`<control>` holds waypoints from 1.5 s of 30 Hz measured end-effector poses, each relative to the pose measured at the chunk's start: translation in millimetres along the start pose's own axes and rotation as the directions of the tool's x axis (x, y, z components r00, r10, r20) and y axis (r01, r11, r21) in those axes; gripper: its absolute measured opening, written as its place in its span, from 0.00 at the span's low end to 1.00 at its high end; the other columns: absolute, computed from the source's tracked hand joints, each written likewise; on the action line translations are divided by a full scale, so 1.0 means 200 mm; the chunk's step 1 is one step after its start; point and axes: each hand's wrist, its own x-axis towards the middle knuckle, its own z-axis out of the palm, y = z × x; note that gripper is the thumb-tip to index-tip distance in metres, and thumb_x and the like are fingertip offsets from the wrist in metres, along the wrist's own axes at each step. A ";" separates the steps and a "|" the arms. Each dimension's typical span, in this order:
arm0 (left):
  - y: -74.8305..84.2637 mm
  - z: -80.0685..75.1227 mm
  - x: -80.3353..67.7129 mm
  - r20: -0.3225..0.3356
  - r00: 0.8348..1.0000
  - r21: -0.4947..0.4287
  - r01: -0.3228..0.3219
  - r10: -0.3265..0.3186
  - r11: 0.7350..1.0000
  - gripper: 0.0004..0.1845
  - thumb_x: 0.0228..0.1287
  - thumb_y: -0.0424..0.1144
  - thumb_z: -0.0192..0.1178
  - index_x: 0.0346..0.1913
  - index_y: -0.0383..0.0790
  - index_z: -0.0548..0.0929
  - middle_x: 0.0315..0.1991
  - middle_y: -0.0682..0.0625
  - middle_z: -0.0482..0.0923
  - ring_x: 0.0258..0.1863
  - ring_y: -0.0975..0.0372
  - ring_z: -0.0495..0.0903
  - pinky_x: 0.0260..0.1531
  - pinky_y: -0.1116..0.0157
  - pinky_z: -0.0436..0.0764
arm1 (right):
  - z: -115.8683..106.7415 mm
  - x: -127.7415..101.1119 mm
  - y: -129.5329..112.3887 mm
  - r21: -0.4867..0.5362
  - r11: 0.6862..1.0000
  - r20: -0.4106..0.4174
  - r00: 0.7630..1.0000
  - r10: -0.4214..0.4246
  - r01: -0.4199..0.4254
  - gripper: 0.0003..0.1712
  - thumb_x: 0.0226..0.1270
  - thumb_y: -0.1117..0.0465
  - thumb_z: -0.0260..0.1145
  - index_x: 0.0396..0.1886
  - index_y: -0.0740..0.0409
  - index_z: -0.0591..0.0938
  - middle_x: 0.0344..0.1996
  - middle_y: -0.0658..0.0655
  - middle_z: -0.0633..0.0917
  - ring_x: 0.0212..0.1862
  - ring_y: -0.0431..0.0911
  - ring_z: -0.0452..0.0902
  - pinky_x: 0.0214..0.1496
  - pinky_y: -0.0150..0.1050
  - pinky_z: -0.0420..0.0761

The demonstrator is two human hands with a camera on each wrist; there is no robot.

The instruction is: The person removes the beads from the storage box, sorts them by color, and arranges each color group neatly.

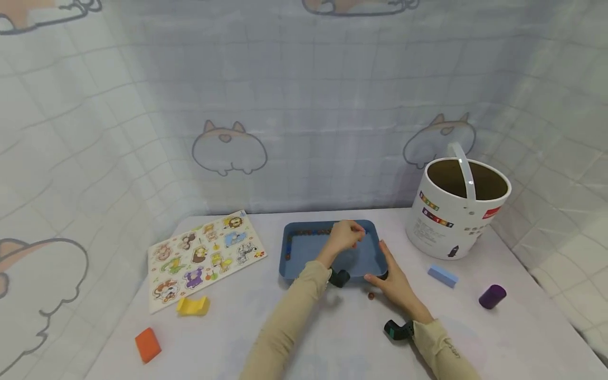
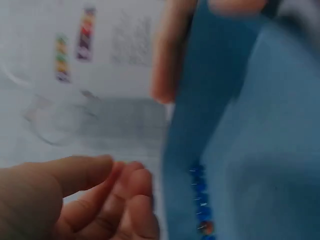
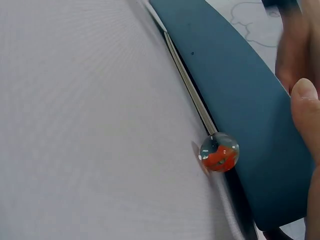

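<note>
a glossy glass marble [image 3: 219, 151] lies against the matt blue tray [image 3: 235, 95].

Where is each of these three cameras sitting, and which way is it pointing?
Head: worn on the head, looks forward and down at the table, tray, bucket; both forearms and hands show.
Left wrist: close above the tray rim; left hand fingers show.
Right wrist: low over the table, at a marble beside the tray; right hand fingertips show.
Shared: all three show the tray.
</note>
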 end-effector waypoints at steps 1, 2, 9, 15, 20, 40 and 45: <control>-0.01 0.01 0.05 -0.026 1.000 -0.006 0.014 -0.014 1.000 0.11 0.70 0.38 0.57 0.47 0.38 0.86 0.36 0.44 0.86 0.29 0.54 0.85 0.25 0.69 0.80 | 0.00 0.00 0.00 -0.002 1.000 -0.002 1.000 -0.006 0.006 0.57 0.61 0.49 0.70 0.79 0.52 0.44 0.79 0.58 0.46 0.77 0.63 0.44 0.71 0.66 0.52; -0.01 0.03 0.10 -0.051 0.998 -0.008 0.021 -0.022 1.000 0.11 0.70 0.38 0.57 0.47 0.37 0.86 0.36 0.45 0.86 0.28 0.56 0.85 0.25 0.70 0.79 | 0.00 0.00 0.00 -0.009 1.000 -0.005 1.000 -0.019 0.019 0.56 0.62 0.49 0.70 0.79 0.54 0.45 0.79 0.59 0.46 0.77 0.63 0.44 0.71 0.66 0.52; -0.07 0.14 0.27 -0.156 0.985 0.044 0.085 -0.077 0.995 0.10 0.69 0.35 0.57 0.45 0.37 0.88 0.42 0.44 0.87 0.32 0.59 0.86 0.29 0.69 0.81 | 0.02 0.00 0.00 -0.022 0.995 -0.024 0.995 -0.094 0.093 0.50 0.66 0.51 0.65 0.78 0.58 0.48 0.78 0.61 0.48 0.77 0.63 0.45 0.71 0.65 0.52; -0.09 0.20 0.32 -0.186 0.979 0.168 0.116 -0.084 0.979 0.10 0.67 0.33 0.58 0.43 0.42 0.89 0.44 0.47 0.87 0.41 0.56 0.85 0.37 0.64 0.83 | 0.01 0.01 0.01 -0.050 0.995 -0.041 0.995 -0.091 0.089 0.50 0.65 0.51 0.66 0.78 0.58 0.50 0.78 0.59 0.50 0.77 0.62 0.47 0.71 0.64 0.54; -0.09 0.19 0.31 -0.168 0.983 0.225 0.114 -0.076 0.968 0.10 0.66 0.34 0.58 0.44 0.39 0.88 0.45 0.45 0.86 0.42 0.53 0.85 0.42 0.59 0.83 | 0.02 0.01 -0.01 -0.053 0.996 -0.044 0.996 -0.075 0.073 0.49 0.65 0.51 0.66 0.78 0.57 0.50 0.78 0.59 0.51 0.77 0.61 0.48 0.72 0.63 0.54; 0.01 -0.02 0.08 -0.112 0.992 0.011 -0.059 0.060 0.998 0.07 0.64 0.38 0.64 0.41 0.41 0.87 0.38 0.48 0.86 0.32 0.61 0.84 0.31 0.69 0.81 | 0.00 0.01 0.00 -0.052 0.998 -0.020 0.999 -0.043 0.042 0.51 0.66 0.49 0.65 0.79 0.51 0.46 0.78 0.59 0.48 0.77 0.63 0.46 0.72 0.64 0.52; 0.00 -0.05 -0.22 -0.051 0.985 0.015 -0.167 0.168 0.986 0.09 0.63 0.40 0.65 0.43 0.42 0.87 0.38 0.50 0.86 0.26 0.66 0.79 0.23 0.71 0.75 | 0.00 0.01 0.00 -0.067 0.997 -0.024 0.999 -0.035 0.033 0.51 0.66 0.50 0.65 0.79 0.52 0.46 0.78 0.61 0.49 0.76 0.64 0.47 0.72 0.64 0.53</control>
